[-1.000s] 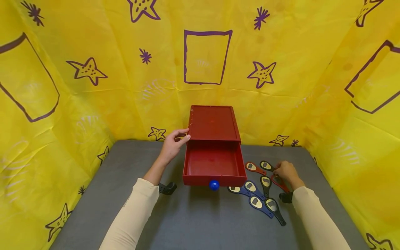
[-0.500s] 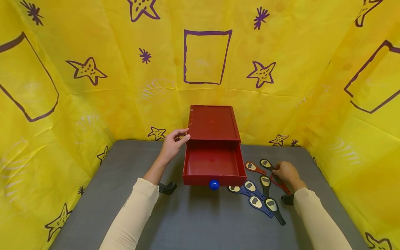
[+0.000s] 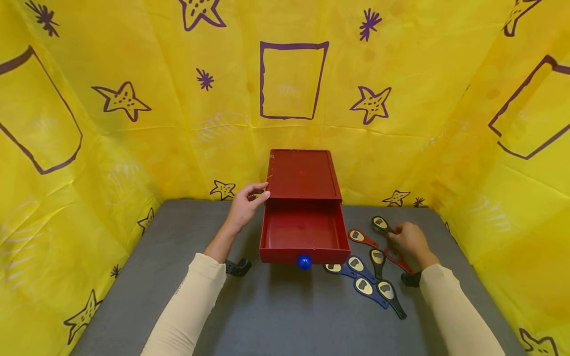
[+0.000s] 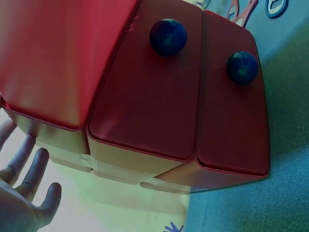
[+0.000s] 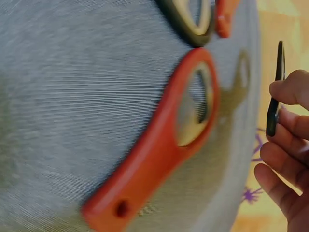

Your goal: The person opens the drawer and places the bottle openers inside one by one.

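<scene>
My right hand [image 3: 410,241] pinches the handle of a black bottle opener [image 3: 380,225] between thumb and fingers. In the right wrist view that opener [image 5: 276,89] is held edge-on, raised off the table with its shadow below. A red bottle opener [image 5: 149,154] lies on the table near this hand. My left hand [image 3: 242,207] touches the left side of a red drawer unit [image 3: 303,175], fingers relaxed. The unit's top drawer [image 3: 280,256], with a blue ball knob [image 3: 305,262], is pulled out. Two lower drawers [image 4: 145,87] are closed in the left wrist view.
Right of the drawer lie several more bottle openers: a red one [image 3: 362,238], a black one [image 3: 377,262], a blue one [image 3: 370,291] and others. The grey table [image 3: 276,316] ends at yellow cloth walls [image 3: 178,148] behind and at both sides.
My right hand has raised the black bottle opener slightly off the table. My left hand and the drawer unit have stayed put.
</scene>
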`<act>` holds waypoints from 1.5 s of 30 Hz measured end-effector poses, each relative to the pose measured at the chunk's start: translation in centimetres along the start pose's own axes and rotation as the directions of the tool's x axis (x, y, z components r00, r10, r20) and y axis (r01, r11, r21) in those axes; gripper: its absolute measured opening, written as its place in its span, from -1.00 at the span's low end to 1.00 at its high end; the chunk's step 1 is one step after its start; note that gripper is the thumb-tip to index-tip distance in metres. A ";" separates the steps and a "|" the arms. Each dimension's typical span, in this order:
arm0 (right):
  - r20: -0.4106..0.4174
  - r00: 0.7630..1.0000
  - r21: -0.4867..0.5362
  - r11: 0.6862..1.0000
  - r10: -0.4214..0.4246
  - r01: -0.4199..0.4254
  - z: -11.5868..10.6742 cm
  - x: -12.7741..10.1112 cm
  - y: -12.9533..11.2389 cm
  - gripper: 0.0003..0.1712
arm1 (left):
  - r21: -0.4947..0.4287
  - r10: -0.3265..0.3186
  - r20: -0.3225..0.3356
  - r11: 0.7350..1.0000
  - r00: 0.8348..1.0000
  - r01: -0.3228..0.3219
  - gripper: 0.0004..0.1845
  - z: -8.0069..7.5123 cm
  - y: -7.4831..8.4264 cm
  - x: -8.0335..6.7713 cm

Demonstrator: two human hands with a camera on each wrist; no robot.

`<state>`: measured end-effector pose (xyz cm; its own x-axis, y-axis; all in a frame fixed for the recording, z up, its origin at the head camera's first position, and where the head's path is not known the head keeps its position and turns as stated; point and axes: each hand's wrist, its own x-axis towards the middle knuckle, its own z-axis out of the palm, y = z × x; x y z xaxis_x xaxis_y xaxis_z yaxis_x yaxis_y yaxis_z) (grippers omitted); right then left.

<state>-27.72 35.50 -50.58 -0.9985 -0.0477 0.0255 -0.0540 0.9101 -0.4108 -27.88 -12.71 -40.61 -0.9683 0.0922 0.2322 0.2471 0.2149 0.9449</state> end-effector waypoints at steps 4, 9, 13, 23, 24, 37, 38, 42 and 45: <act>-0.047 0.998 0.004 0.999 -0.039 0.040 -0.8 0.3 -0.8 -0.60 | 0.002 0.011 -0.011 1.000 1.000 -0.011 -0.56 -0.1 -0.2 0.0; -0.085 0.995 0.044 0.997 -0.054 0.058 -1.9 0.7 -2.4 -0.61 | 0.011 0.023 -0.017 1.000 1.000 -0.023 -0.57 0.0 -0.5 0.1; -0.128 0.988 0.047 0.995 -0.087 0.093 -3.1 0.9 -4.0 -0.62 | -0.003 0.007 -0.011 1.000 1.000 -0.007 -0.57 0.0 -0.5 0.2; -0.267 0.957 0.093 0.985 -0.117 0.147 -7.8 -0.1 -8.9 -0.64 | 0.016 0.017 0.008 1.000 1.000 -0.017 -0.58 0.0 2.8 -1.4; -0.272 0.955 0.096 0.984 -0.120 0.150 -8.2 -0.2 -9.5 -0.63 | 0.017 0.014 0.006 1.000 1.000 -0.014 -0.58 0.1 3.0 -1.4; -0.376 0.861 0.037 0.923 -0.342 0.383 -10.6 -1.9 -16.8 -0.80 | 0.016 0.010 0.006 1.000 1.000 -0.011 -0.58 0.1 3.3 -1.3; -0.371 0.858 0.045 0.916 -0.355 0.398 -10.6 -2.1 -17.4 -0.81 | 0.016 0.010 0.005 1.000 1.000 -0.010 -0.58 0.1 3.4 -1.4; -0.318 0.863 0.089 0.893 -0.393 0.440 -10.8 -2.8 -19.5 -0.84 | 0.019 0.005 0.000 1.000 1.000 -0.005 -0.58 0.1 3.4 -1.4; -0.270 0.872 0.115 0.886 -0.408 0.450 -10.8 -3.2 -21.0 -0.83 | 0.021 0.007 -0.001 1.000 1.000 -0.007 -0.58 0.1 3.4 -1.4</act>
<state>-23.31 20.96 -32.16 -0.8478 -0.3016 0.4362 -0.4975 0.7370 -0.4575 -25.70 -12.06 -37.77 -0.9664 0.0933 0.2394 0.2550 0.2349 0.9380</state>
